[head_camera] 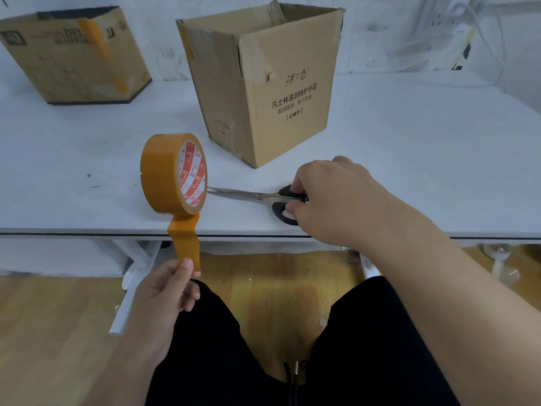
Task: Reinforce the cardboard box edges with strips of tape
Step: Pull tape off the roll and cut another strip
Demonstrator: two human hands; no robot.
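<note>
An orange tape roll [164, 174] stands on edge near the front of the white table [409, 159]. A strip of tape [185, 241] runs from it down over the table edge. My left hand [164, 291] pinches the strip's free end below the table edge. My right hand [330, 197] rests on the black handles of the scissors [248, 195], which lie flat with blades pointing at the roll. An open cardboard box [275, 83] with printed text stands upright behind them; orange tape covers its far left corner.
A second cardboard box [73, 54] with an orange tape strip over it lies tilted at the back left. The white wall runs behind the table. My legs in black trousers and a wooden floor show below the table edge.
</note>
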